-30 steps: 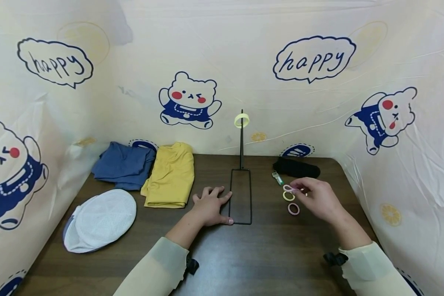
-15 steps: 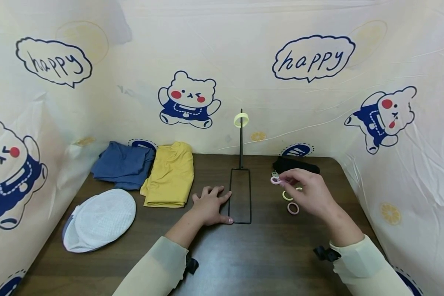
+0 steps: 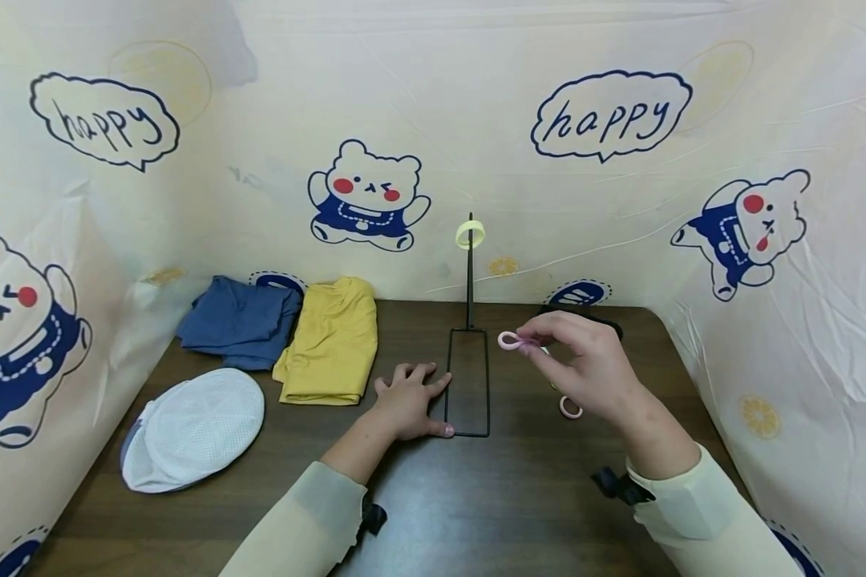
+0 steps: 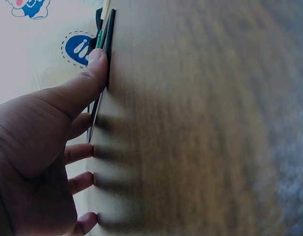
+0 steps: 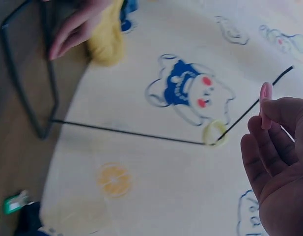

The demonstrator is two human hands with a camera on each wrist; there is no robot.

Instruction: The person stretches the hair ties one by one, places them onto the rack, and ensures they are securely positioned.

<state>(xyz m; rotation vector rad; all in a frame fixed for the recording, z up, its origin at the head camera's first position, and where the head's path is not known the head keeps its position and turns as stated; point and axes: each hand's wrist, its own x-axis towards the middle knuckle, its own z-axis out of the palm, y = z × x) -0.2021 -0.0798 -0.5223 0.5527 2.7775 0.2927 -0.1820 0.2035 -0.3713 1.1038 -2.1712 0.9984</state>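
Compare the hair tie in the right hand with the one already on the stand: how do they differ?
The pink hair tie is pinched in the right hand, lifted above the table; the yellow hair tie hangs near the top of the black wire stand, untouched. The pink one is low, beside the stand's post; the yellow one sits high against the backdrop. Both are small closed loops.
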